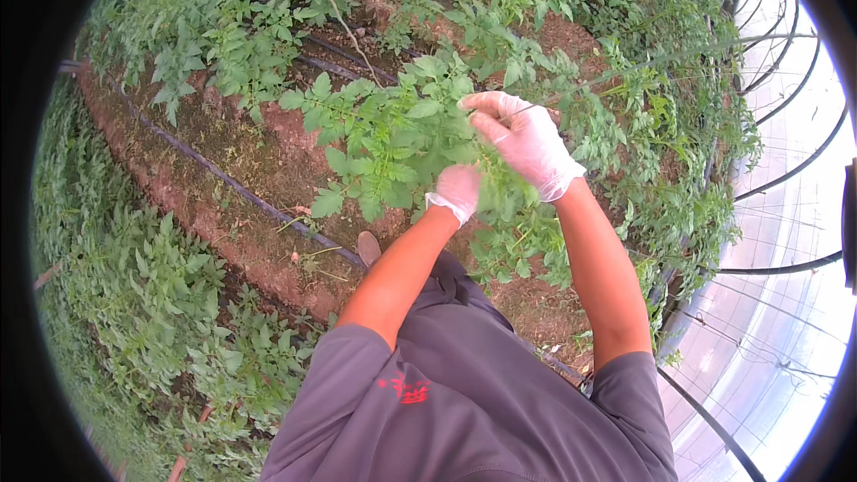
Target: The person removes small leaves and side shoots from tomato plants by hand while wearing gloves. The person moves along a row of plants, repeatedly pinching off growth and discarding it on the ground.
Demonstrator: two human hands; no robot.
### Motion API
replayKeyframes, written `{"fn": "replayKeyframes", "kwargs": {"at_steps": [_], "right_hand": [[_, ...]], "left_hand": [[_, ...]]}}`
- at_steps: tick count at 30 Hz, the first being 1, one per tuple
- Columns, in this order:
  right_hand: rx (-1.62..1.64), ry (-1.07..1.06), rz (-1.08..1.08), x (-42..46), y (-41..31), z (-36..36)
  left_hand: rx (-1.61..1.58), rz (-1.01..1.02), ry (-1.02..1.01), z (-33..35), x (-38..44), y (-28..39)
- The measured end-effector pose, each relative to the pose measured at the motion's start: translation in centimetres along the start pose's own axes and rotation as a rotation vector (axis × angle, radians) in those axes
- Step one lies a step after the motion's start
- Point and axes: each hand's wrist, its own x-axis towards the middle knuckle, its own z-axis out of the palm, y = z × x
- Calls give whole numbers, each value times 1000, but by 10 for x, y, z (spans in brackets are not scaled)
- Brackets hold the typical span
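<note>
Both my hands wear thin translucent gloves and are at a leafy tomato plant (395,140) in front of me. My left hand (458,189) reaches low into its foliage; leaves hide the fingers, so its hold cannot be told. Higher up and to the right, my right hand (525,140) has thumb and forefinger bent toward each other beside the upper leaves. A thin green string (643,65) runs from near these fingers to the upper right; whether they pinch it is unclear. A second string (335,10) comes down to the plant from above.
Dark irrigation hoses (234,184) lie along the reddish soil bed. Dense tomato foliage (161,301) grows at the left, and more rows stand above and to the right. The greenhouse's plastic film wall (770,241) with dark curved pipes rises at the right. My shoe (369,248) is near a hose.
</note>
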Motion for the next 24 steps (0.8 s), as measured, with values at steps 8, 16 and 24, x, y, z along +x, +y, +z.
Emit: {"fn": "replayKeyframes", "kwargs": {"at_steps": [8,16,24], "right_hand": [[15,28,43,4,42,-13],[-70,122,45,10,64,10],[-202,86,-331,-14,63,38]], "left_hand": [[-366,224,401,-8,-92,-30],[-612,25,763,-14,-91,-60],[-970,-433,610,-66,-19,-54]]}}
